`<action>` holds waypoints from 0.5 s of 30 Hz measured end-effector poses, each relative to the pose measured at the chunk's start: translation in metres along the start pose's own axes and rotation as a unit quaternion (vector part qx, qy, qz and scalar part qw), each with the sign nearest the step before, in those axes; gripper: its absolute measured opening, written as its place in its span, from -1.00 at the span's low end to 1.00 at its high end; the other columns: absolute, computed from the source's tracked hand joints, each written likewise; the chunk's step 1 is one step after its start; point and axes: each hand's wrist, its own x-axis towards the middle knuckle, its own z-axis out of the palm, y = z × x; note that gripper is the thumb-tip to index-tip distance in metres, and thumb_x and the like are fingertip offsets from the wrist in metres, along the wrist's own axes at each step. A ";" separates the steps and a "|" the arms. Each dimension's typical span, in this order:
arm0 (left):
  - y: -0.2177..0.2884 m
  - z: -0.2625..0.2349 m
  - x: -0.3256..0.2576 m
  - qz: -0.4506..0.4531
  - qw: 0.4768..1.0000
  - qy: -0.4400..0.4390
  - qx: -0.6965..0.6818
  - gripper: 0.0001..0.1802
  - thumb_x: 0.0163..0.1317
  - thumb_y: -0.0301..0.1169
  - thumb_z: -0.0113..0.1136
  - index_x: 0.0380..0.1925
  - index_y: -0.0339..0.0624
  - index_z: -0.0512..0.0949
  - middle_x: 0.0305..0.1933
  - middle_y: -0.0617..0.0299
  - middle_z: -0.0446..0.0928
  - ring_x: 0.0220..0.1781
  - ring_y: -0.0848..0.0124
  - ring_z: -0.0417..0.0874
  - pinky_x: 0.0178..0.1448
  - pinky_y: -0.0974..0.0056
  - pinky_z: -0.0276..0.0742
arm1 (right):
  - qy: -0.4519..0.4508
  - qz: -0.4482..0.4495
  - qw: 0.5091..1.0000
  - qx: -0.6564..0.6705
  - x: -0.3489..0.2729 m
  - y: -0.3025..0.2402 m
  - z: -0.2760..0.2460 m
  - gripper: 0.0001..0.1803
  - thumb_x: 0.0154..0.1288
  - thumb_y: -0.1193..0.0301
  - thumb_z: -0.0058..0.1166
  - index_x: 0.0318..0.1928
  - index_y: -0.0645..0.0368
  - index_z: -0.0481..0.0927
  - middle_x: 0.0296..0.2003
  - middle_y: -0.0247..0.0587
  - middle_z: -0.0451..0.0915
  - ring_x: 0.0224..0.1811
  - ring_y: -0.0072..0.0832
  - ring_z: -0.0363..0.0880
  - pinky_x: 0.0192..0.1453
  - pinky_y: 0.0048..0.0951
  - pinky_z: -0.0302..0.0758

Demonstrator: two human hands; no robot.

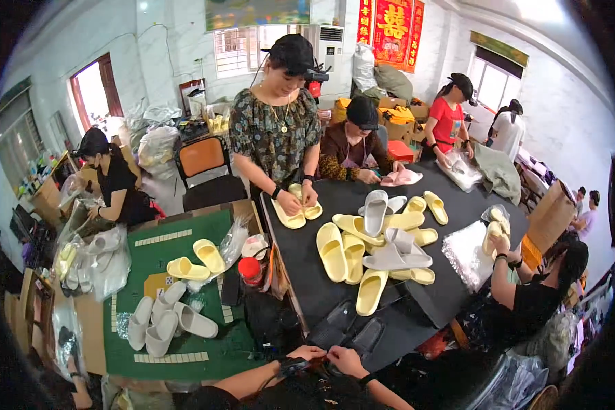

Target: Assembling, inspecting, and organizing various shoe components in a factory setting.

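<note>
My left hand [307, 353] and my right hand [347, 361] meet at the near edge of the black table [417, 301], fingertips close together. Both are closed in a pinch; whatever is between the fingers is too small and dark to make out. Just beyond them lie two black slippers [333, 324], the right one almost touching my right hand. Farther up the table is a loose pile of pale yellow slippers [371, 292] and grey slippers [398, 251].
On my left a green table [212, 355] bears grey slippers [160, 335], yellow slippers [210, 255] and rows of tiles. A red-lidded jar [250, 271] stands between the tables. Co-workers handle slippers across and to the right, near a stack of clear bags [470, 254].
</note>
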 end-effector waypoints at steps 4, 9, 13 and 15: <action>-0.037 -0.011 0.043 0.061 0.998 -0.007 0.023 -0.62 0.23 -0.15 0.16 -0.16 -0.25 0.56 -0.54 0.33 0.48 -0.64 0.58 0.29 -0.56 0.38 0.16 | 0.011 -0.025 1.000 -0.006 0.005 0.004 0.002 -0.81 0.16 0.30 0.10 -0.38 0.17 0.56 -0.57 -0.07 0.54 -0.49 -0.19 0.57 -0.42 -0.31 0.45; -0.058 -0.014 0.071 0.121 0.991 0.003 0.060 -0.66 0.22 -0.10 0.13 -0.17 -0.09 0.61 -0.41 0.31 0.56 -0.54 0.52 0.44 -0.45 0.33 0.34 | -0.019 -0.012 1.000 -0.004 0.004 -0.002 -0.002 -0.84 0.10 0.30 0.14 -0.40 0.12 0.58 -0.50 -0.08 0.59 -0.45 -0.15 0.59 -0.38 -0.26 0.49; -0.048 -0.020 0.061 0.094 0.984 -0.028 0.146 -0.51 0.21 0.06 0.05 -0.04 -0.04 0.56 -0.18 0.31 0.60 -0.22 0.50 0.52 -0.14 0.40 0.41 | -0.012 0.002 1.000 -0.002 0.008 0.000 0.000 -0.83 0.10 0.33 0.16 -0.40 0.17 0.57 -0.50 -0.07 0.59 -0.45 -0.15 0.59 -0.38 -0.26 0.49; -0.051 -0.019 0.066 0.127 0.981 -0.038 0.143 -0.53 0.21 0.03 0.06 -0.04 -0.03 0.56 -0.21 0.30 0.61 -0.25 0.48 0.52 -0.16 0.39 0.42 | -0.016 0.000 1.000 0.011 0.009 0.003 0.001 -0.84 0.11 0.35 0.16 -0.39 0.19 0.55 -0.51 -0.05 0.59 -0.44 -0.13 0.59 -0.37 -0.25 0.49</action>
